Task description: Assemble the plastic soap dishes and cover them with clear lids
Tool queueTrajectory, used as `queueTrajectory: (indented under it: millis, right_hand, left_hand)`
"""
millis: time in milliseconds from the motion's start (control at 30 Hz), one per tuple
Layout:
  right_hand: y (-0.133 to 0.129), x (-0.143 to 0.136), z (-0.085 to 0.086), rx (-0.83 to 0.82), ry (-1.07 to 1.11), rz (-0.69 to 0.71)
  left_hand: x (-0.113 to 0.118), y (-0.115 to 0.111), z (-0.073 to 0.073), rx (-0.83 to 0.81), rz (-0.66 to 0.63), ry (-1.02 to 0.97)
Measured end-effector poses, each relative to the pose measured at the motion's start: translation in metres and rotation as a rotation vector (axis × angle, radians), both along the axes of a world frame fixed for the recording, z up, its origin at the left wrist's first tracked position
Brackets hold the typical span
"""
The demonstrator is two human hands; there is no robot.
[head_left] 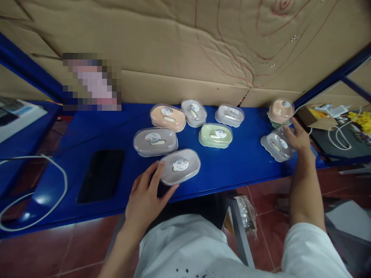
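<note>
Several oval boxes with clear lids and round labels lie on the blue table (232, 166). My left hand (149, 189) rests its fingers on the near end of a grey box (185, 166), thumb along its front edge. On the right, my right hand (297, 137) touches the side of another grey box (276, 144), fingers apart. Behind that one an orange box (281, 110) sits on top of a green one. In the middle are a green box (216, 136), two grey boxes (194, 112) (230, 115), an orange box (168, 117) and a larger grey box (155, 141).
A black flat tablet-like object (101, 175) lies on the table's left part. A white cable (65, 185) loops at the far left. Cardboard (174, 50) stands behind the table. An open carton (315, 117) and yellow flowers (361, 121) are at the right.
</note>
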State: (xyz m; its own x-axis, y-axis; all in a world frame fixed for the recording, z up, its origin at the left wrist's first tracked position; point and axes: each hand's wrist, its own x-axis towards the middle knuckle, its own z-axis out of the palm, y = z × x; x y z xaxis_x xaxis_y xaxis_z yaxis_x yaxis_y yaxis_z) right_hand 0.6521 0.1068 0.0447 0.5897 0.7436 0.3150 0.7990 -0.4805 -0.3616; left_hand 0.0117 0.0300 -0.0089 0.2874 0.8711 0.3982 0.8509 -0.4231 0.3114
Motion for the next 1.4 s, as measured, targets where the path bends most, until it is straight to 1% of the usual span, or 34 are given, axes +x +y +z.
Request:
queueTrajectory:
  millis: [100, 233, 333, 400, 467, 533, 567, 633, 700, 767, 833, 867, 933, 1000, 1033, 1067, 1100, 1133, 1233, 1267, 1300, 1333, 1400]
  right_hand:
    - [0.011, -0.03, -0.007, 0.071, 0.005, 0.057]
    - [0.029, -0.071, -0.016, 0.212, 0.01, 0.097]
    - [0.042, -0.096, -0.012, 0.346, 0.007, 0.128]
    - [0.041, -0.111, -0.004, 0.436, -0.006, 0.139]
    - [0.024, -0.132, 0.003, 0.521, -0.017, 0.152]
    - [-0.008, -0.161, 0.003, 0.55, -0.023, 0.225]
    - [-0.026, -0.178, -0.001, 0.518, -0.028, 0.299]
    - [-0.062, -0.213, -0.014, 0.38, -0.089, 0.456]
    - [-0.087, -0.24, -0.031, 0.238, -0.176, 0.559]
    - [-0.096, -0.255, -0.045, 0.137, -0.231, 0.585]
    - [-0.093, -0.256, -0.054, 0.108, -0.243, 0.537]
    - [-0.089, -0.254, -0.056, 0.12, -0.243, 0.498]
    - [-0.084, -0.249, -0.058, 0.158, -0.249, 0.426]
    - [-0.084, -0.25, -0.056, 0.209, -0.268, 0.366]
    - [-0.086, -0.254, -0.053, 0.242, -0.268, 0.359]
    - [-0.089, -0.262, -0.051, 0.269, -0.253, 0.385]
    - [-0.092, -0.273, -0.048, 0.279, -0.223, 0.453]
    - [-0.095, -0.287, -0.046, 0.267, -0.183, 0.568]
    - [-0.097, -0.337, -0.04, 0.104, -0.058, 1.017]
    - [-0.095, -0.351, -0.039, 0.059, -0.023, 1.124]
    - [-0.092, -0.363, -0.039, 0.042, 0.015, 1.194]
    - [-0.089, -0.372, -0.04, 0.052, 0.059, 1.228]
    - [-0.083, -0.381, -0.042, 0.118, 0.154, 1.231]
  left_hand:
    - [-0.001, 0.0, 0.0, -0.002, 0.003, -0.002]
    - [-0.001, -0.001, 0.001, -0.004, 0.004, -0.003]
    - [-0.001, -0.001, 0.001, -0.005, 0.003, -0.009]
    - [0.0, -0.001, 0.0, -0.003, 0.005, -0.011]
    - [0.0, 0.0, 0.0, -0.007, 0.007, -0.009]
    - [0.0, 0.0, 0.0, -0.012, 0.009, -0.01]
    - [0.0, 0.0, 0.0, -0.015, 0.008, -0.015]
    - [-0.001, 0.0, 0.001, -0.024, -0.001, -0.03]
    - [-0.003, 0.001, 0.002, -0.045, -0.017, -0.049]
    - [-0.005, 0.002, 0.003, -0.074, -0.042, -0.07]
    - [-0.008, 0.004, 0.004, -0.112, -0.07, -0.095]
    - [-0.009, 0.004, 0.004, -0.132, -0.084, -0.109]
    - [-0.011, 0.005, 0.004, -0.17, -0.105, -0.138]
    - [-0.012, 0.006, 0.004, -0.193, -0.115, -0.168]
    - [-0.012, 0.006, 0.004, -0.199, -0.117, -0.181]
    - [-0.012, 0.006, 0.004, -0.202, -0.12, -0.191]
    - [-0.012, 0.006, 0.004, -0.204, -0.123, -0.197]
    - [-0.012, 0.006, 0.004, -0.207, -0.126, -0.199]
    - [-0.013, 0.007, 0.002, -0.218, -0.141, -0.19]
    - [-0.014, 0.006, 0.001, -0.223, -0.141, -0.188]
    - [-0.014, 0.006, 0.0, -0.227, -0.137, -0.189]
    - [-0.015, 0.005, -0.001, -0.228, -0.132, -0.19]
    - [-0.015, 0.004, -0.002, -0.226, -0.123, -0.193]
